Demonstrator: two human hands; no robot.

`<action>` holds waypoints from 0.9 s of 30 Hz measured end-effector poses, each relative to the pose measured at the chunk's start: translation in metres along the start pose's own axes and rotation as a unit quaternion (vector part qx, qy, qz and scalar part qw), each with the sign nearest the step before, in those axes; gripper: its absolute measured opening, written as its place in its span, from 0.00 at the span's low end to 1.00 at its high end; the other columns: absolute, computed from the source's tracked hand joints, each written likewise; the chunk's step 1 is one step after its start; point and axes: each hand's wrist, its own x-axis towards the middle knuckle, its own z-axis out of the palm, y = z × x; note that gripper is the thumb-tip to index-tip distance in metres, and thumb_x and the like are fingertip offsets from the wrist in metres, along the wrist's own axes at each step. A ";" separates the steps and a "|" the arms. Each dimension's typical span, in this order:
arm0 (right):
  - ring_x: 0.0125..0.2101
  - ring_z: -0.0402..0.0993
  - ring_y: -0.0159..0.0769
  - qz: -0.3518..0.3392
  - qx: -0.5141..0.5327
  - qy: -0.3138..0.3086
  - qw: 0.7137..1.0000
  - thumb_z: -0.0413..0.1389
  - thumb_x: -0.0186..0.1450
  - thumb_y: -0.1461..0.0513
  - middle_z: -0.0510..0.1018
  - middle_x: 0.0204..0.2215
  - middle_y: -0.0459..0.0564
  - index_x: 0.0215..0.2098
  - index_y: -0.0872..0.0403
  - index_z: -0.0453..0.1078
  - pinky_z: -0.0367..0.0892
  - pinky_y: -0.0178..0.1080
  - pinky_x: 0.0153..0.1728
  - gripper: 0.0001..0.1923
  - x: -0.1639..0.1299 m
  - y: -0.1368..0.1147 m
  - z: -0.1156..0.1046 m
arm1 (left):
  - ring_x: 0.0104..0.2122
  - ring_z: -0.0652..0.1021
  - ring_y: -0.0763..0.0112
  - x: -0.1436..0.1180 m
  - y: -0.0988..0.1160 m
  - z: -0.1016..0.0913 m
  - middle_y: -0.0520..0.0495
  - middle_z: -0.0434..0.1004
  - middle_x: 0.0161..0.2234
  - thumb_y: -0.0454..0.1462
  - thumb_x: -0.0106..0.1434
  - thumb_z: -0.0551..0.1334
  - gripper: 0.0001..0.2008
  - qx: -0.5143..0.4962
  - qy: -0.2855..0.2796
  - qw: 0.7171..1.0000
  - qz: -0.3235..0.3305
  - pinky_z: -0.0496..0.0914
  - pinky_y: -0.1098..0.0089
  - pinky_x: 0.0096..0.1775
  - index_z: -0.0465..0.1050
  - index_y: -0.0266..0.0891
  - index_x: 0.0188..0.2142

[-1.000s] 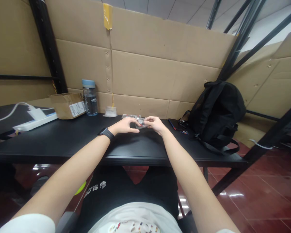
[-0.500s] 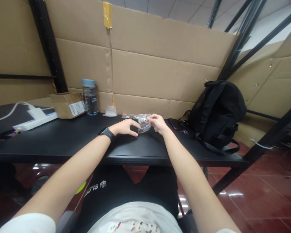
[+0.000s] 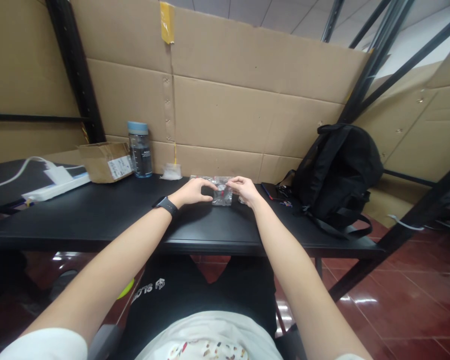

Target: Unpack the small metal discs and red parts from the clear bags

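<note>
A small clear plastic bag (image 3: 222,199) with white and red contents hangs or stands upright over the black table, between my hands. My right hand (image 3: 245,190) pinches its upper right edge between thumb and fingers. At the left edge of the bag is my left hand (image 3: 192,192), its thumb and index finger spread apart; the fingertips reach the bag or come very close to it. More clear plastic packaging (image 3: 198,177) lies behind my left hand, partly hidden. Beside my right hand, another bit of clear plastic (image 3: 242,200) shows, mostly covered.
Along the back left of the black table (image 3: 116,215) stand a power strip (image 3: 56,187), an open cardboard box (image 3: 103,162), a water bottle (image 3: 140,150) and a small white packet (image 3: 171,171). To the right are a phone (image 3: 272,191) and a black backpack (image 3: 339,175). Cardboard walls the back.
The bag has turned from slanted and crumpled to flatter and upright, facing me. My left hand has shifted slightly up and right toward its edge. My right hand keeps its pinch.
</note>
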 end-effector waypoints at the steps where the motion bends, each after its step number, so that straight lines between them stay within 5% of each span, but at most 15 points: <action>1: 0.35 0.80 0.37 0.000 -0.005 0.000 1.000 0.72 0.50 0.51 0.83 0.35 0.50 0.32 0.53 0.74 0.71 0.37 0.35 0.20 0.000 -0.001 0.000 | 0.51 0.79 0.57 0.000 0.000 0.000 0.46 0.82 0.51 0.42 0.57 0.70 0.20 -0.001 0.011 1.000 0.002 0.69 0.62 0.56 0.81 0.43 0.49; 8: 0.36 0.82 0.37 -0.010 -0.018 -0.001 1.000 0.72 0.52 0.54 0.84 0.37 0.51 0.36 0.54 0.74 0.69 0.34 0.32 0.19 -0.002 -0.004 0.000 | 0.52 0.79 0.58 0.001 -0.004 0.003 0.45 0.82 0.52 0.42 0.58 0.70 0.22 -0.023 0.053 0.998 0.011 0.69 0.60 0.58 0.80 0.42 0.52; 13: 0.29 0.79 0.35 -0.034 -0.042 0.004 0.999 0.72 0.51 0.57 0.82 0.27 0.48 0.37 0.55 0.74 0.68 0.32 0.28 0.19 -0.001 -0.001 0.004 | 0.43 0.81 0.63 0.002 -0.007 0.007 0.47 0.83 0.48 0.39 0.60 0.66 0.18 -0.040 0.080 0.996 0.004 0.73 0.62 0.51 0.79 0.42 0.51; 19: 0.28 0.80 0.36 -0.086 -0.014 0.048 0.995 0.71 0.51 0.55 0.81 0.27 0.47 0.36 0.54 0.71 0.72 0.36 0.30 0.21 0.005 0.006 0.004 | 0.50 0.76 0.59 0.003 0.001 0.009 0.43 0.77 0.50 0.31 0.56 0.63 0.23 0.114 0.144 0.982 0.053 0.71 0.61 0.53 0.76 0.42 0.52; 27: 0.27 0.80 0.38 -0.123 -0.077 -0.022 0.989 0.72 0.51 0.52 0.80 0.25 0.46 0.37 0.54 0.71 0.73 0.37 0.30 0.23 0.001 0.005 0.018 | 0.47 0.77 0.61 0.006 0.018 0.024 0.45 0.79 0.48 0.33 0.66 0.60 0.12 0.222 0.094 0.965 0.102 0.66 0.62 0.48 0.77 0.44 0.48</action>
